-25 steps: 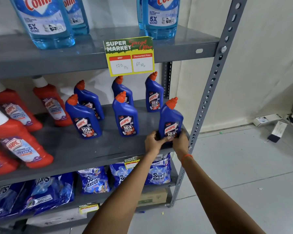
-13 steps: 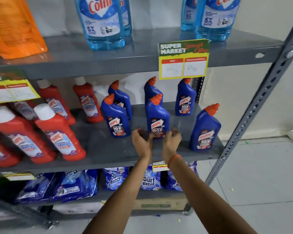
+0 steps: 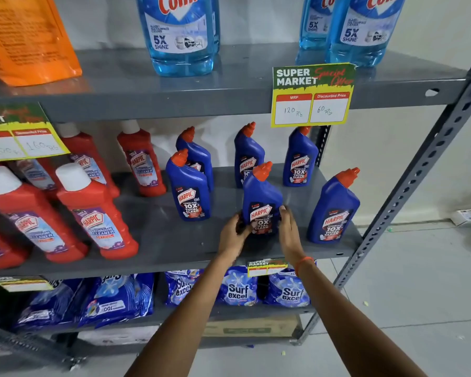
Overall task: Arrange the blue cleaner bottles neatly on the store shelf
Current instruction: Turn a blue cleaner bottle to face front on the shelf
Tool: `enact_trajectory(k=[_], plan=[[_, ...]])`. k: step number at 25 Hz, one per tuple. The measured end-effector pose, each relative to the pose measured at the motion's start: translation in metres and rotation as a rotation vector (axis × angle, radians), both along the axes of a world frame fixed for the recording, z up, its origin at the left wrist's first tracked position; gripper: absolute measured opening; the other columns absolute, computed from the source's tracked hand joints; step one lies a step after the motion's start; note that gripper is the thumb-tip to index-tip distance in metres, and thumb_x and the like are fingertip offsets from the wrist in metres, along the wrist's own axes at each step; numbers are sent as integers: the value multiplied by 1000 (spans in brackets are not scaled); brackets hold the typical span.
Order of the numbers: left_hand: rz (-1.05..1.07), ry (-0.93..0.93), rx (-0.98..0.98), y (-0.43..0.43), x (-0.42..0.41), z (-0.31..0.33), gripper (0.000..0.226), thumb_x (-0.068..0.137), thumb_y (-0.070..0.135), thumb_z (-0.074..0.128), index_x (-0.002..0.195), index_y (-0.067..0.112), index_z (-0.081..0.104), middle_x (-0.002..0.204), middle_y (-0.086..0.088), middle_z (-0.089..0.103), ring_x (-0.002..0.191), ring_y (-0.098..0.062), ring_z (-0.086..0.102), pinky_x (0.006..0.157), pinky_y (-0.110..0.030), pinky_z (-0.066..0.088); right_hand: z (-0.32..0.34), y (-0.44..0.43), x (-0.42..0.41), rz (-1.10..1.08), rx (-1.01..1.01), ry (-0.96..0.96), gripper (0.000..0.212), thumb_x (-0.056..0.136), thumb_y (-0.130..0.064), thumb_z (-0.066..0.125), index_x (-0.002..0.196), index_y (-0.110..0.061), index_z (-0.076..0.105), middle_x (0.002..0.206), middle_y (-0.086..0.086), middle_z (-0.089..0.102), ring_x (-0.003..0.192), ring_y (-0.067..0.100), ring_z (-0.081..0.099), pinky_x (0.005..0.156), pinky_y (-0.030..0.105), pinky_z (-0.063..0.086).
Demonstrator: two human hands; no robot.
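Note:
Several blue Harpic cleaner bottles with orange caps stand on the grey middle shelf (image 3: 174, 248). My left hand (image 3: 233, 235) and my right hand (image 3: 290, 232) clasp the base of the front middle blue bottle (image 3: 261, 202) from both sides. Another blue bottle (image 3: 333, 208) stands alone at the front right, near the shelf's edge. A third (image 3: 189, 189) stands front left, with one (image 3: 199, 156) right behind it. Two more blue bottles (image 3: 248, 156) (image 3: 299, 159) stand in the back row.
Red Harpic bathroom cleaner bottles (image 3: 93, 210) fill the left of the same shelf. Light-blue Colin bottles (image 3: 180, 34) stand on the shelf above, where a price tag (image 3: 312, 95) hangs. Surf Excel packs (image 3: 238, 289) lie below. The perforated upright (image 3: 419, 170) bounds the right side.
Both hands let go of the front right bottle, moved left across the shelf and closed around the front middle bottle. The view has shifted left and closer.

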State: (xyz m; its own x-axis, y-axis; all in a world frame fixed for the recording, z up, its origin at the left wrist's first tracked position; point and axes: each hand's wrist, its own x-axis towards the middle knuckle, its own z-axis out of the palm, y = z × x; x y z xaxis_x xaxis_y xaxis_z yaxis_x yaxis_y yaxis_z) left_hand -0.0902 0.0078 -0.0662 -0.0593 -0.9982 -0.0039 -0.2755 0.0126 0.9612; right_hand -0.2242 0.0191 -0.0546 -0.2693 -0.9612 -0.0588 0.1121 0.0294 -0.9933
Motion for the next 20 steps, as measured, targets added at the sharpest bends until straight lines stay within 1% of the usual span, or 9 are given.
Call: enact_trajectory(k=[5,7,10,12,14,16,18,19,20], plan=[[7,40,9,25,1,-16,46,82,31,65,122,12,53,120,-11,65,109,-22,61,97,-41,49,-1,34,3,-31,-41,-39,24,99,-31,33,94,-34,57,98,-4,64,93,12,61,81,27,51],[9,51,8,29,1,-15,45,82,31,66,121,12,53,118,-11,66,108,-22,62,96,-42,50,-1,37,4,-31,-51,-30,24,99,-32,33,95,-34,57,98,-2,65,94,14,61,83,30,53],[17,54,0,33,1,-13,44,83,30,66,120,10,53,117,-12,66,106,-22,63,93,-39,51,-2,38,6,-32,-62,-25,23,99,-33,33,99,-32,56,102,1,65,98,17,62,85,32,53],[27,49,-13,34,2,-14,43,82,29,66,119,9,54,116,-11,66,106,-22,63,92,-38,51,-1,38,7,-27,-62,-19,23,99,-32,32,100,-33,56,102,0,65,98,15,63,82,28,53],[23,41,-20,34,3,-14,44,82,30,66,120,9,54,116,-10,67,106,-21,63,92,-38,52,0,39,7,-15,-58,-9,23,99,-32,32,99,-33,55,100,-2,65,96,13,63,75,20,54],[15,35,-19,33,3,-14,45,83,31,66,120,9,53,116,-10,66,106,-20,63,91,-35,51,1,40,8,-10,-55,-17,24,99,-31,32,97,-34,55,100,-1,65,93,9,63,70,15,55],[13,36,-23,34,3,-13,45,83,30,66,120,9,53,116,-10,66,106,-21,63,90,-33,51,1,40,7,-13,-53,-14,24,99,-31,31,96,-35,55,99,-2,64,91,5,63,69,14,54],[12,40,-26,33,3,-13,45,83,30,66,120,9,53,117,-10,66,107,-21,63,90,-33,51,1,41,6,-17,-48,-17,24,99,-31,31,96,-35,55,100,-2,64,92,5,63,69,13,54],[6,44,-23,33,4,-13,45,82,30,66,120,10,53,117,-10,66,108,-22,62,91,-35,51,1,41,6,-16,-42,-22,24,100,-31,31,97,-34,55,101,0,64,94,9,64,70,14,55]])
